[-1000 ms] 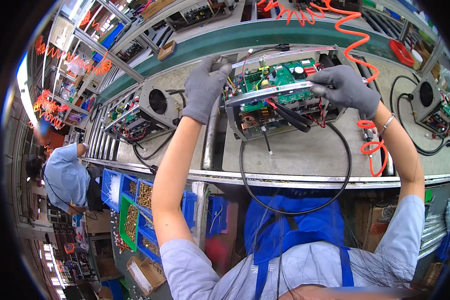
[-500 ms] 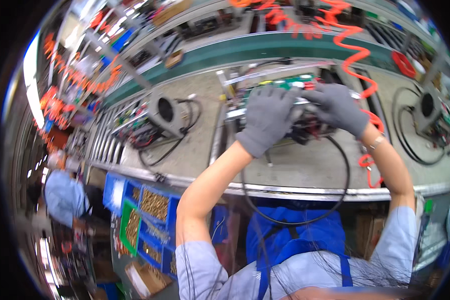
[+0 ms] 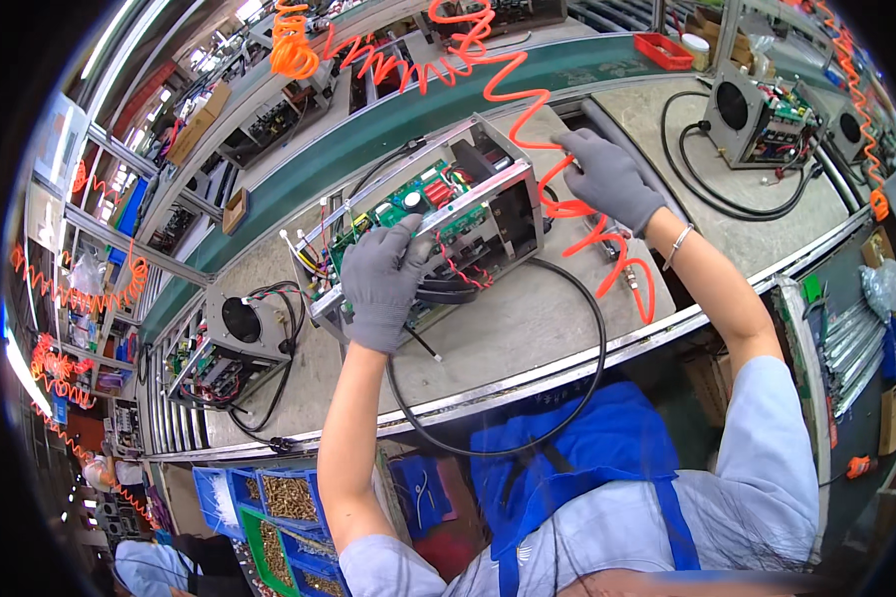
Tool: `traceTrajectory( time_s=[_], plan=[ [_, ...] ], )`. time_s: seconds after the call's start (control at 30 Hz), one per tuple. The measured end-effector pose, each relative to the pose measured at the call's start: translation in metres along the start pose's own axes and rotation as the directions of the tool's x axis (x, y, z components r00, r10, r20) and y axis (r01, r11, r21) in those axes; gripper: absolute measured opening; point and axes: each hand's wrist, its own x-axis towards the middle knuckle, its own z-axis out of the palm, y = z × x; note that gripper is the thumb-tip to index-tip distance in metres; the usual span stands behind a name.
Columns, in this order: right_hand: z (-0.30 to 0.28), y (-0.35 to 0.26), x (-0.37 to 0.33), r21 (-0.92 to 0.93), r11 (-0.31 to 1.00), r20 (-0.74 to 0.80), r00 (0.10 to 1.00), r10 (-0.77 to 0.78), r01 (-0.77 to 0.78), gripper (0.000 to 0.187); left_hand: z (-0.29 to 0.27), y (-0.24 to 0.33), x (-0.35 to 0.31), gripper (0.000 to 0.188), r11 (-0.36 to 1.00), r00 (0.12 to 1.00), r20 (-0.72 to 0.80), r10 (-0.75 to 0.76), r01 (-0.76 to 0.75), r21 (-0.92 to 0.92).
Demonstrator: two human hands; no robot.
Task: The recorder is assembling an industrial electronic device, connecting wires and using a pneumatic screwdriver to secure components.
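A metal-framed electronic unit [image 3: 513,214] stands at an angle on the bench, with a green circuit board [image 3: 388,221], red parts and thin wires inside. My left hand [image 3: 380,284], in a grey glove, rests over its near left side, fingers stretched across the frame toward the board. My right hand [image 3: 612,179], also gloved, is off the unit at its right. Its fingers are extended beside an orange coiled air hose [image 3: 516,104], partly covering it; whether they touch is unclear. The hose's lower loops hang near a metal fitting [image 3: 630,279]. A black cable [image 3: 599,348] loops from the unit over the bench edge.
Similar units with round fans stand at left [image 3: 231,323] and right [image 3: 752,114], with black cables around them. Blue and green bins [image 3: 264,537] of brass-coloured fasteners sit lower left. A red tray [image 3: 664,52] lies on the green strip [image 3: 592,68] behind. Another person [image 3: 154,567] is at lower left.
My right hand has left the unit and moved right to the orange hose. My left hand stays on the unit, nearer its left end. The whole view has shifted and turned.
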Motion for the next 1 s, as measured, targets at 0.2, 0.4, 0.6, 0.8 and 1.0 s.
traceTrajectory(
  time_s=[0.2,0.4,0.6,0.8,1.0],
  plan=[
    [-0.032,-0.066,-0.001,-0.150,0.974,-0.317,0.925,-0.212,0.172,0.038,-0.001,0.003,-0.004,0.027,0.993,0.998,-0.064,0.029,-0.022,0.115],
    [-0.029,-0.084,0.013,-0.048,0.948,-0.325,0.893,-0.311,0.313,0.041,0.002,0.007,-0.003,0.026,0.997,0.995,-0.099,0.002,0.006,0.081],
    [-0.005,-0.048,0.012,-0.014,0.989,-0.070,0.986,-0.150,0.149,0.054,-0.001,0.008,-0.003,0.025,0.999,0.996,-0.089,-0.026,0.029,0.038],
    [0.025,-0.035,0.017,0.129,0.991,0.126,0.990,-0.061,0.045,0.039,-0.001,0.009,-0.002,0.026,0.999,0.996,-0.088,-0.035,0.036,0.001],
    [0.039,-0.032,0.018,0.097,0.993,0.071,0.995,-0.067,0.060,0.025,-0.002,0.009,-0.005,0.027,0.998,0.996,-0.070,-0.056,0.056,0.002]
  ],
)
